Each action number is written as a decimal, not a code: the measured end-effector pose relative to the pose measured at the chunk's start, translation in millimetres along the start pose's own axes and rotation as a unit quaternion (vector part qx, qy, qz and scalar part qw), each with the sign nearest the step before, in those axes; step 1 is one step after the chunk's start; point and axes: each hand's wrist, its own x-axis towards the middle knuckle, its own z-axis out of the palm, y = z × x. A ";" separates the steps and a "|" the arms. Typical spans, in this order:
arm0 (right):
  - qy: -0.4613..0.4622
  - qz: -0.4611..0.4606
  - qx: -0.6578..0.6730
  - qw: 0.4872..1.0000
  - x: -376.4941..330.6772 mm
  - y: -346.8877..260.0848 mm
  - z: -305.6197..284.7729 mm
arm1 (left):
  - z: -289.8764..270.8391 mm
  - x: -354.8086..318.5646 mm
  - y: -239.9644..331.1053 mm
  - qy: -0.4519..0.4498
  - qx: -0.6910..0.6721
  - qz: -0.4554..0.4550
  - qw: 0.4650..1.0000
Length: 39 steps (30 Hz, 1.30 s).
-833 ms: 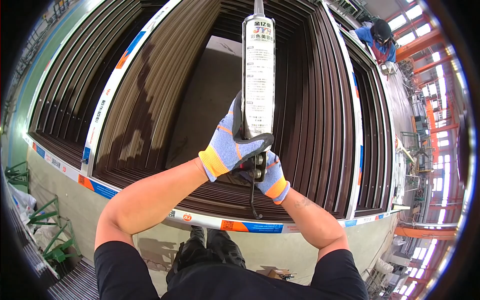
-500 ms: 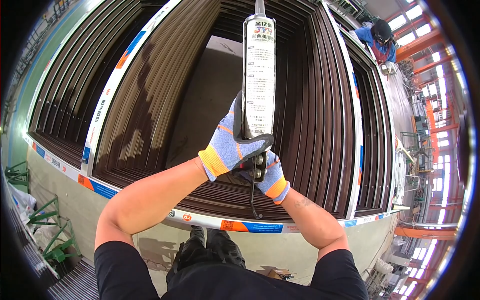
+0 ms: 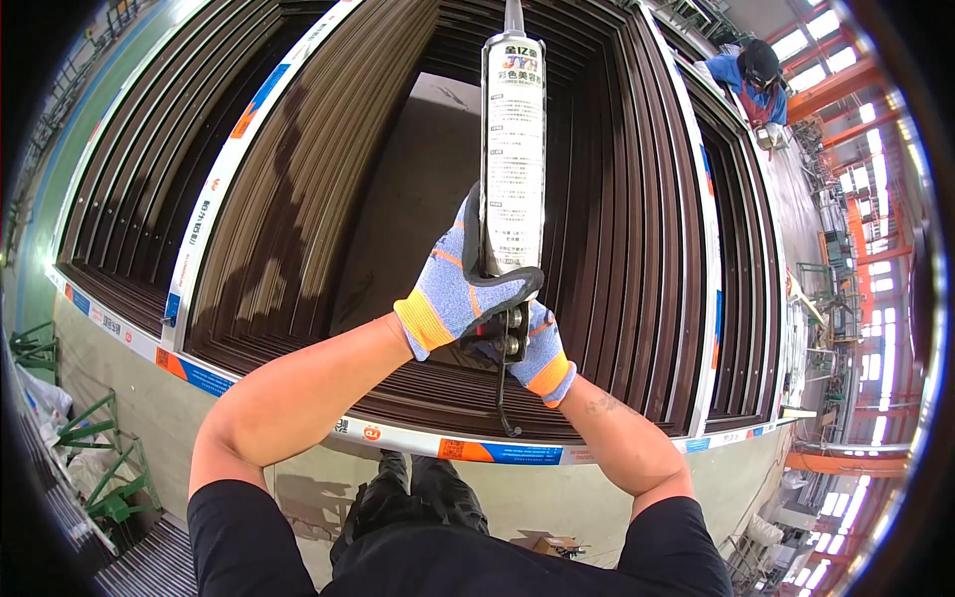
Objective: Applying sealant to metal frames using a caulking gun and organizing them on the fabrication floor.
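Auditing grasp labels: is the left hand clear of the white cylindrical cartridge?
No: the left hand, gloved in blue-grey knit, wraps around the lower end of the white cylindrical cartridge.

Two gloved hands (image 3: 460, 284), two bare forearms (image 3: 308, 383), one white cartridge (image 3: 512, 159), one grey nozzle (image 3: 513, 17), one hooked rod (image 3: 501, 400), two pale dividing bars (image 3: 206, 217), two trouser legs (image 3: 445, 490) and one co-worker (image 3: 759, 66) are showing.

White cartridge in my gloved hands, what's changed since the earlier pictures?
The nozzle end of the white cartridge shifted slightly left, at most. No visible grasp or release: left hand stays around its base, right hand at the dark tool. The brown frames are unchanged.
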 end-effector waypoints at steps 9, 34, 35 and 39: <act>-0.026 0.015 0.129 0.991 -2.8 -11.0 10.3 | -0.2 1.4 -0.9 -0.005 0.022 -0.007 1.000; -0.018 0.010 0.054 0.998 -2.6 -2.9 0.0 | 0.5 2.3 1.4 -0.001 0.037 -0.011 0.999; -0.024 -0.006 0.026 0.999 -2.6 -4.5 0.5 | 0.6 2.9 1.0 -0.003 0.036 -0.012 0.999; -0.003 -0.010 -0.065 0.998 -2.0 -8.3 5.9 | -1.2 2.1 3.0 -0.001 0.038 -0.010 0.999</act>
